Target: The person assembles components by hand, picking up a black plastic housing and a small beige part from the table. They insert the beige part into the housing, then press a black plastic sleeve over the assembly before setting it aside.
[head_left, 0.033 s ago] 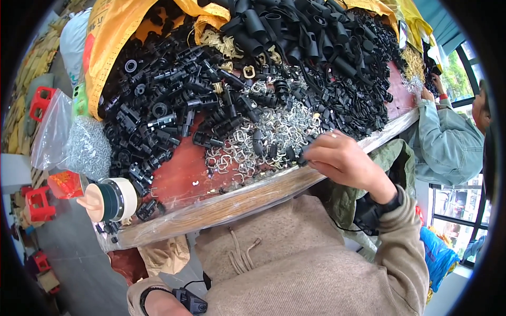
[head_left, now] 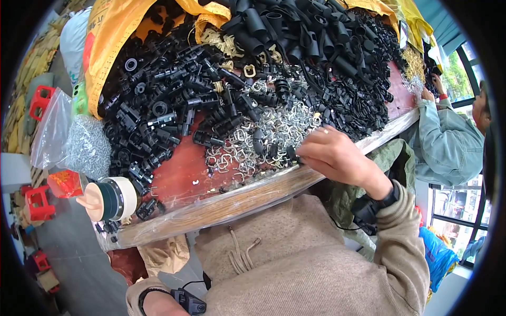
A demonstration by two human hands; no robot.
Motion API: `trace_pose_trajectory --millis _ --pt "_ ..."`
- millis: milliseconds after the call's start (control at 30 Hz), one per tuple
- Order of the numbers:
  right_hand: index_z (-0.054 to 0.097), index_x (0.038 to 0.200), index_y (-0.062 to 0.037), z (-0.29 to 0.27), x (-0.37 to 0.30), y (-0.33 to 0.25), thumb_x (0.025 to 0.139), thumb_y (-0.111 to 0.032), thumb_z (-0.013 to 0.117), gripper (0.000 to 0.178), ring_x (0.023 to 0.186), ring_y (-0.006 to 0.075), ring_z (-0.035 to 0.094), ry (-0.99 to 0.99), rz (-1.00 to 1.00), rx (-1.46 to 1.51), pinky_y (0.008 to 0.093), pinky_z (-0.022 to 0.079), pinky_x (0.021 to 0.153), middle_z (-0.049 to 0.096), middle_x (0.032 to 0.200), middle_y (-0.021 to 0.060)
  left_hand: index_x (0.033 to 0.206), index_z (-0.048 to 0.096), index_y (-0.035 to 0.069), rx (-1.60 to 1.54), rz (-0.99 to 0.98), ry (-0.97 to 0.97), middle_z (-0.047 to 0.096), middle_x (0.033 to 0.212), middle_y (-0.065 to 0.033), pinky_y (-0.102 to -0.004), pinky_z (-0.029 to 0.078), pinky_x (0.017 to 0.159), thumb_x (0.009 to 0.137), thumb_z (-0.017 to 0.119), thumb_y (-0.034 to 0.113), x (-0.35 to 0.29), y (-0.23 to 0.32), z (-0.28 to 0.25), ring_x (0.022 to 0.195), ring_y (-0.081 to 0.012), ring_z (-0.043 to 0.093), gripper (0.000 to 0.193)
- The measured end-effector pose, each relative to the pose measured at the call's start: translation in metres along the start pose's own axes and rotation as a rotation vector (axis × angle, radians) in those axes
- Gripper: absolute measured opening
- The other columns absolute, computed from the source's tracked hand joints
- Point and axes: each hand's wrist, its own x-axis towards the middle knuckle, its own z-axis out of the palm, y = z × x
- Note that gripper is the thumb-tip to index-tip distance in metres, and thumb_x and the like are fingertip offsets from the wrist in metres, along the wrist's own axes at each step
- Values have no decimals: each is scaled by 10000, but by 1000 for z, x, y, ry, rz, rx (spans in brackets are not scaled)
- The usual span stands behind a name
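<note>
My right hand [head_left: 334,155] hovers at the near edge of the table, over the front of a heap of small silvery metal hooks or clips [head_left: 284,126]. Its fingers are curled and pressed together, pointing left; whatever lies between them is hidden. Just beside the fingertips is a small black piece [head_left: 291,153] among the metal bits. A heap of small black plastic parts [head_left: 353,105] spreads beyond the hand. Of my left arm only the sleeve and wrist [head_left: 161,304] show at the lower edge; the left hand itself is out of sight.
Black cylindrical fittings [head_left: 174,105] cover the red tabletop [head_left: 184,163] at left, black tubes [head_left: 258,26] the back. A cream and green cup [head_left: 110,200] lies at the left corner near a bag of metal bits [head_left: 89,145]. A co-worker [head_left: 448,137] sits at right.
My right hand has shifted slightly left, its fingertips now nearer the small black piece. The heaps and my left arm look the same.
</note>
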Motion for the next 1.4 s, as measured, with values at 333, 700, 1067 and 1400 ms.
trace_pose_trajectory --millis 333,700,1067,1400 --pt "533 795 -45 40 40 24 705 -45 571 98 661 266 516 69 -59 -141 355 408 571 488 724 83 939 531 61 232 381 44 522 833 -101 -246 392 529 816 426 338 10 -10 4 576 -201 469 320" --pt "479 856 -46 42 47 23 717 -59 568 166 665 302 523 -19 66 -202 376 419 554 481 768 107 1016 536 69 483 864 85 517 902 -91 -248 396 543 833 392 387 26 -24 24 578 -204 464 394" --pt "460 803 -45 69 61 31 704 -109 506 126 567 256 574 117 -1 -348 347 469 452 495 751 93 908 561 -7 139 -253 -622 567 873 -120 -264 475 612 654 592 5 12 -91 94 685 -214 584 256" --pt "461 855 -16 56 54 -12 774 -77 528 121 530 196 569 246 88 594 321 448 461 560 662 133 863 563 -12 44 -508 -601 558 833 -94 -247 460 572 715 609 16 14 -88 127 641 -152 557 157"
